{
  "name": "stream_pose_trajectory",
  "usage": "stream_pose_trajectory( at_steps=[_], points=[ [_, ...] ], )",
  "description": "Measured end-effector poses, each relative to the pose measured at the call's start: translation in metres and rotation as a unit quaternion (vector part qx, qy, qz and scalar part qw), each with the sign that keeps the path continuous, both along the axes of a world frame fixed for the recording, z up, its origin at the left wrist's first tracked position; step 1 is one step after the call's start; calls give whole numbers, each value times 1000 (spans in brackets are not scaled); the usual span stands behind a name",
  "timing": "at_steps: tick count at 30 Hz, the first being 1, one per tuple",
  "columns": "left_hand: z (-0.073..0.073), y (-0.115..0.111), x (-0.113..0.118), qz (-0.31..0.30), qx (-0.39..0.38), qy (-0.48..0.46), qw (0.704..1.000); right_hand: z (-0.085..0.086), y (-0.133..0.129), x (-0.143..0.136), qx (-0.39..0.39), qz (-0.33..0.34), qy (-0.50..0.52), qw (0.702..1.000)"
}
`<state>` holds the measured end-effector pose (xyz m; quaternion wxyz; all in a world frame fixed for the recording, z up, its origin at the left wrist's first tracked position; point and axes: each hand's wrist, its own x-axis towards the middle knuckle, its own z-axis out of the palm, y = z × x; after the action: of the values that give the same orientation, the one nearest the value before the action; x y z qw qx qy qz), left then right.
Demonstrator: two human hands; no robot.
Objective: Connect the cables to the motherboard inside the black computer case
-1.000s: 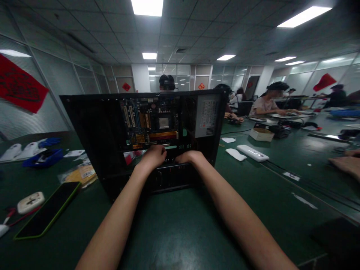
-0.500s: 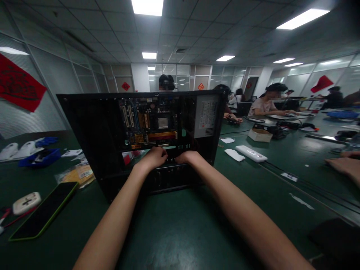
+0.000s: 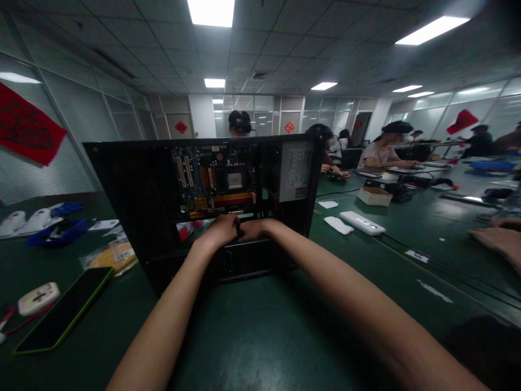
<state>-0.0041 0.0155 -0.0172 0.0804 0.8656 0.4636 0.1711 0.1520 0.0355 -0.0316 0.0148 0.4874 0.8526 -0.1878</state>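
In front of me a black computer case [image 3: 134, 206] stands on the green table, its side open towards me. Inside it a motherboard [image 3: 195, 174] is mounted, with a silver power supply [image 3: 297, 171] at its right. My left hand [image 3: 223, 228] reaches into the lower part of the case, its fingers curled inward. Close beside it, my right hand [image 3: 253, 230] rests at the same lower bar of the case, fingers bent and pressed together. Whatever the fingertips touch or hold is too dark and hidden to make out.
Left of the case lie a phone [image 3: 65, 309], a white box-shaped gadget [image 3: 39, 299], a yellow packet [image 3: 109, 258] and a blue tray [image 3: 57, 233]. To the right are a white power strip [image 3: 362, 222] with cables and a small carton [image 3: 374, 196]. Another person's hand [image 3: 494, 241] is at the right edge.
My right hand has slid left along the lower bar, up against my left hand. The left hand has stayed nearly in place, and the case stands as before.
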Motion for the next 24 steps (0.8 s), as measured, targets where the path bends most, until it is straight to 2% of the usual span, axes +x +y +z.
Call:
stream_pose_trajectory(
  at_steps=[3, 6, 10, 13, 16, 19, 24],
  points=[
    [4, -3, 1, 57, 29, -49, 997, 9, -11, 17, 5, -56, 128, 990],
    [11, -6, 3, 95, 51, -109, 988, 16, -21, 31, 18, -121, 311, 943],
    [18, -7, 3, 90, 29, -186, 978, 17, -26, 33, 9, -142, 464, 874],
    [20, -5, 0, 68, 6, -230, 971, 15, -24, 30, 2, -162, 504, 848],
    [20, -1, -2, 66, -17, -255, 965, 14, -23, 29, -14, -177, 505, 845],
    [19, 0, -3, 92, 0, -255, 963, 17, -25, 27, -23, -194, 485, 852],
    [19, -6, -3, 103, 37, -195, 975, 21, -28, 24, -21, -196, 439, 876]
  ],
)
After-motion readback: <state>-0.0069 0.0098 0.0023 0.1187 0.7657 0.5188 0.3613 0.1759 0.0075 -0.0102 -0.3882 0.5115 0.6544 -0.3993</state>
